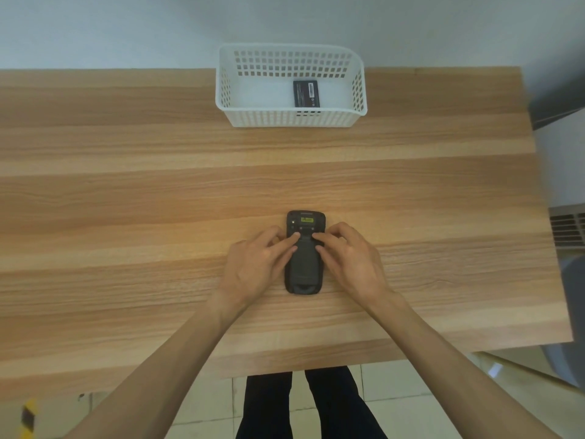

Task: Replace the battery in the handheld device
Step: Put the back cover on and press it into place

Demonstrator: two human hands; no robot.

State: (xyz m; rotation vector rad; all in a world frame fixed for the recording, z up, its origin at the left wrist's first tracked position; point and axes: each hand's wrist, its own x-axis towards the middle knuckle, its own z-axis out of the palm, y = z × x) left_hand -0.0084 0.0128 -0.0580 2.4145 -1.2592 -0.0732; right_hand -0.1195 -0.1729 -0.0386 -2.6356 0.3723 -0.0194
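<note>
A black handheld device (304,264) lies back-side up on the wooden table (126,201), near the front edge. Its back cover is on, and a small yellow-green label shows near its far end. My left hand (256,264) rests along the device's left side with the fingertips on its upper back. My right hand (348,258) mirrors it on the right side, fingertips touching the same area. A black battery (305,93) with a white label lies flat inside the white basket (240,112) at the far side of the table.
The white perforated basket stands against the pale wall and holds only the battery. The table's right edge runs near a grey unit with a vent (566,229). Tiled floor and my dark trousers (304,407) show below the front edge.
</note>
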